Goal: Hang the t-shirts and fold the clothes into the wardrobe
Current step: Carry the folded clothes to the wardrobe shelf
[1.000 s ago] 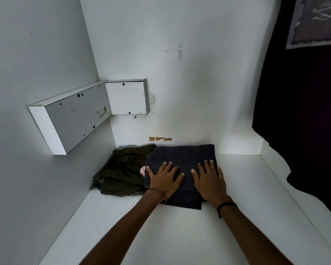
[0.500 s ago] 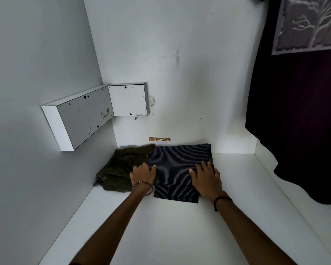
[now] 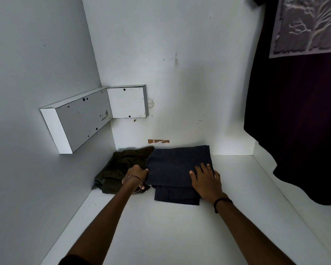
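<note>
A folded dark striped garment [image 3: 178, 169] lies on the white wardrobe floor [image 3: 161, 226] against the back wall. A crumpled olive garment [image 3: 120, 167] sits beside it in the left corner. My right hand [image 3: 205, 181] rests flat on the striped garment's right side, fingers straight. My left hand [image 3: 136, 174] is at the seam between the two garments, its thumb on the striped garment's left edge. Its fingers bend down out of sight there. A black t-shirt [image 3: 298, 111] with a pale tree print hangs at the right.
A white L-shaped bracket box [image 3: 80, 119] juts from the left wall and back corner above the olive garment. The wardrobe's left wall and back wall close in the space. The hanging t-shirt's hem drops near the floor at the right.
My left hand slid left off the striped garment to its left edge. My right hand shifted slightly right and stays flat on the cloth.
</note>
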The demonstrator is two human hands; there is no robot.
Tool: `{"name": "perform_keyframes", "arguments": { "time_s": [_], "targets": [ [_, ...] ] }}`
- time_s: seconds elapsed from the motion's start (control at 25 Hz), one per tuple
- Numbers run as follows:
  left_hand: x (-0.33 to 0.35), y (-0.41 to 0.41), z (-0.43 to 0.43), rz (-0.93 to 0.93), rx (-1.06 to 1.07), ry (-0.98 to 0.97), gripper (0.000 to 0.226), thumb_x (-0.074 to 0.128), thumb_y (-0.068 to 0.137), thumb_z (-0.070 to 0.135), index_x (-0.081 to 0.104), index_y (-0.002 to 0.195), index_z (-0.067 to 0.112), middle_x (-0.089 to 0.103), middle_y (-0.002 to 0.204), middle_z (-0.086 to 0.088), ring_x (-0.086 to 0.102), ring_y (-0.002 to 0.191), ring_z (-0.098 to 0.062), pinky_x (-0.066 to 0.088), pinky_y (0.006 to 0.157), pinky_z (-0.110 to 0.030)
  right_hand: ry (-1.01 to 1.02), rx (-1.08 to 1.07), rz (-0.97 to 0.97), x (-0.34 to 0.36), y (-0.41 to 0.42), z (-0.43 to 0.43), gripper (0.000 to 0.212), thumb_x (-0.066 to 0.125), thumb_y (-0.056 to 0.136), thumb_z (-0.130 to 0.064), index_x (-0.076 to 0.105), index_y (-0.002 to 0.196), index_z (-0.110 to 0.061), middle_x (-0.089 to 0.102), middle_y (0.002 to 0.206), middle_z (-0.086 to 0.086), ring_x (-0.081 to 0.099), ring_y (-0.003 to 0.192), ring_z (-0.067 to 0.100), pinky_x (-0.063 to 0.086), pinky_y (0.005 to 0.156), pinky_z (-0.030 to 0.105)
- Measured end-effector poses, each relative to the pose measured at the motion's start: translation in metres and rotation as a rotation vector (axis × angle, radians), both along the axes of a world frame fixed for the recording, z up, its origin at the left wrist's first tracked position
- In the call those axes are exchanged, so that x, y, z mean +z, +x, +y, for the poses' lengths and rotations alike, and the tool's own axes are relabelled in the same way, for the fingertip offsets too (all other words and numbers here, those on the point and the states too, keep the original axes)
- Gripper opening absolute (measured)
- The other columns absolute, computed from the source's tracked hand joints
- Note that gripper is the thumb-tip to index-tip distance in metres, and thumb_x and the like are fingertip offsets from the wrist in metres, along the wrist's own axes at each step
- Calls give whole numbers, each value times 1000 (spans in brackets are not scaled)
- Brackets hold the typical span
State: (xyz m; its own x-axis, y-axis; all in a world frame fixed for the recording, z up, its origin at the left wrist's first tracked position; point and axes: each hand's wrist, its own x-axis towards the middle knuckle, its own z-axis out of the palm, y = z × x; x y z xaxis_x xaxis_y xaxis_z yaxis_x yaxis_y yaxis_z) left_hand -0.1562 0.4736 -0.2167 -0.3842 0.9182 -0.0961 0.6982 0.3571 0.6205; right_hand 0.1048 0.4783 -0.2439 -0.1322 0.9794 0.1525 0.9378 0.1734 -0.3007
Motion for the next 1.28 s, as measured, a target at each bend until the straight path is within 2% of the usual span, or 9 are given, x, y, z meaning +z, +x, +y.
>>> {"name": "perform_keyframes", "arguments": {
  "time_s": [0.12,0.24,0.36,0.44,0.6,0.88,1.04,1.16,1.28],
  "targets": [
    [3,11,-9,395,76,40,38,39,103,45,58,100,12,60,87,-5,61,83,-23,47,76,-33,19,-10,-8,-2,-2,-2,52,25,110,-44,37,155,-20,27,167,8,15,157,26,11,124,45],
    [4,21,-13,465,99,355,31,36,103,40,53,106,14,61,89,-1,55,75,-16,40,66,-29,26,-15,-8,-3,-2,-2,52,25,110,-43,36,156,-19,26,167,8,14,157,26,11,125,43],
    [-10,34,-17,441,-274,508,55,22,96,57,55,123,21,63,117,-1,58,104,-15,40,93,-33,8,-6,45,-6,-4,-1,53,25,111,-42,35,156,-16,23,168,10,11,157,29,10,126,45],
    [-27,47,-22,442,-461,417,78,5,88,71,42,143,29,47,147,5,39,137,-12,19,115,-40,4,4,79,-8,-5,-1,53,26,111,-40,34,157,-14,21,168,12,9,158,31,10,126,46],
    [-46,52,-23,551,-534,263,98,-20,71,84,11,154,42,7,164,13,0,151,-8,-4,122,-44,22,-3,85,-14,-5,0,62,13,108,-45,33,157,-14,20,169,13,8,158,32,10,126,47],
    [-32,52,-17,530,-562,114,88,-3,78,82,11,154,41,6,164,12,-2,151,-9,-8,120,-44,43,4,12,-11,-6,2,84,-6,94,-55,33,157,-16,22,168,12,12,157,31,8,126,46],
    [-4,60,-21,526,-559,56,60,34,99,58,31,151,29,29,159,3,21,148,-17,5,122,-46,92,30,-7,-1,-6,-6,56,21,108,-42,49,145,-11,45,155,14,34,148,30,17,123,43],
    [11,72,-37,560,-540,156,43,45,101,43,48,138,21,52,140,0,45,131,-19,22,117,-39,152,76,124,2,-6,-27,38,47,105,-29,60,130,-3,60,135,16,55,127,32,38,109,41],
    [10,79,-62,577,-533,244,36,47,100,38,52,131,21,57,131,0,50,123,-18,29,110,-35,205,85,238,-2,-9,-58,32,59,99,-18,63,123,3,61,132,21,60,120,37,45,101,46]
  ]
}}
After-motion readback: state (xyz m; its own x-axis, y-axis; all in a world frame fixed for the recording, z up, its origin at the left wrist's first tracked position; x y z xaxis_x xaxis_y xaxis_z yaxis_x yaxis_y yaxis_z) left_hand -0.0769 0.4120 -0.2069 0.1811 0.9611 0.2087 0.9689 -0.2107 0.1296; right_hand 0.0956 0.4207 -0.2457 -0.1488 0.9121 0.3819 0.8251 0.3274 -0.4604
